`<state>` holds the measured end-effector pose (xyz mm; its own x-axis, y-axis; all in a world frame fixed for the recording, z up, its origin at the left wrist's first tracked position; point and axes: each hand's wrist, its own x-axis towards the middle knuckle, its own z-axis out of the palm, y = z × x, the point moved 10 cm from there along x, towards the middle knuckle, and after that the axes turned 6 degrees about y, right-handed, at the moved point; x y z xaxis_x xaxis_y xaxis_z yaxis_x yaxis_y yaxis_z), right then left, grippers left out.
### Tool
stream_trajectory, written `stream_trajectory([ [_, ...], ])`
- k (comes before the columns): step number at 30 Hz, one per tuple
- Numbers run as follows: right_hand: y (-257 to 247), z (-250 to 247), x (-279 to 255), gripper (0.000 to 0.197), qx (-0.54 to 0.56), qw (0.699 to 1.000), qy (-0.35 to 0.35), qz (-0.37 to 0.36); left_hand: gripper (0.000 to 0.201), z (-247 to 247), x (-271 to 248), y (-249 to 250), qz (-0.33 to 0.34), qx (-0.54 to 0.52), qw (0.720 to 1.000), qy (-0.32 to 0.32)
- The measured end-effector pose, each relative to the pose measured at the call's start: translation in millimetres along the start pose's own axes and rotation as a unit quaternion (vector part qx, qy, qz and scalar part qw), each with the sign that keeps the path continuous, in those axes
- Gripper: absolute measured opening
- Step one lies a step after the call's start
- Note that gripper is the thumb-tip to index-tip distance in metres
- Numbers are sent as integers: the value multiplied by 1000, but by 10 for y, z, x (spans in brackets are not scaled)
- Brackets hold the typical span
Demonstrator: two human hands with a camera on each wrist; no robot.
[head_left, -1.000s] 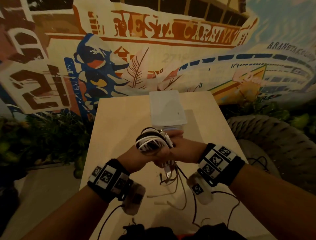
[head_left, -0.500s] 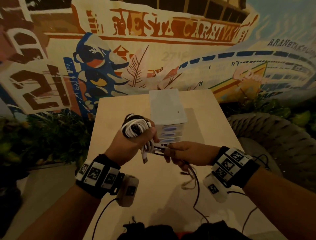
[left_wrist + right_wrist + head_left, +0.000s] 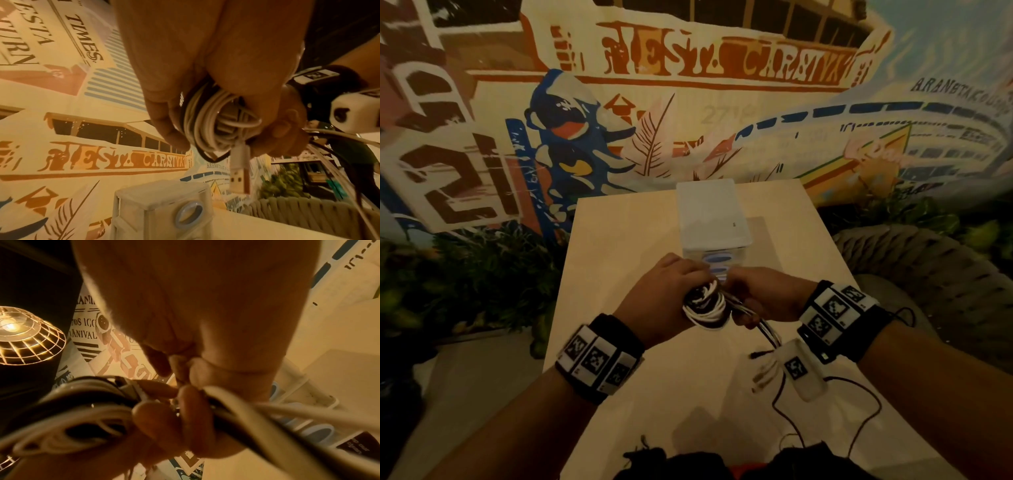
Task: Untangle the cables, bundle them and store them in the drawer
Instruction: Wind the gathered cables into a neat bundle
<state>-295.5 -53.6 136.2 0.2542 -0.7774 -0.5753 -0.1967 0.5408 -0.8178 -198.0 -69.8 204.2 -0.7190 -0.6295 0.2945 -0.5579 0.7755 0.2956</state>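
Pale wood table (image 3: 619, 240), drawer unit (image 3: 710, 212) at its far middle. Your left hand (image 3: 657, 298) grips the cable coil (image 3: 705, 305), held just short of the drawers; your right hand (image 3: 767, 294) pinches the loose tails (image 3: 768, 334) trailing toward you.

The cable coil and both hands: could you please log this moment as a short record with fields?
coil: white and black cables wound in loops, held above the table
left hand: left hand grips the coil, fingers curled round it
right hand: right hand pinches the loose strands beside the coil
loose ends: loose strands trail from the right hand down toward the table
plug: white USB plug hangs from the coil
drawer unit: white drawer unit behind the hands, visible drawers look closed
stage: bundling under way, nothing stored yet
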Motion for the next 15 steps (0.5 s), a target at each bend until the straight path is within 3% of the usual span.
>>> stream_trajectory([
  [3, 15, 22, 38, 59, 14, 999, -19, 24, 55, 86, -16, 24, -16, 20, 999, -23],
  [6, 26, 99, 53, 93, -79, 996, -42, 20, 61, 189, -42, 66, -26, -5, 998, -61],
  [7, 38, 128, 57, 90, -102, 994, -47, 15, 61, 206, -54, 95, -19, -17, 997, -73],
  [11, 72, 152, 84, 44, -176, 983, -48, -8, 52, 220, -92, 157, -16, -1, 993, -116],
  [15, 53, 244, 111, 53, -328, 942, -63, -16, 24, 307, -45, 126, -64, 85, 983, -151],
])
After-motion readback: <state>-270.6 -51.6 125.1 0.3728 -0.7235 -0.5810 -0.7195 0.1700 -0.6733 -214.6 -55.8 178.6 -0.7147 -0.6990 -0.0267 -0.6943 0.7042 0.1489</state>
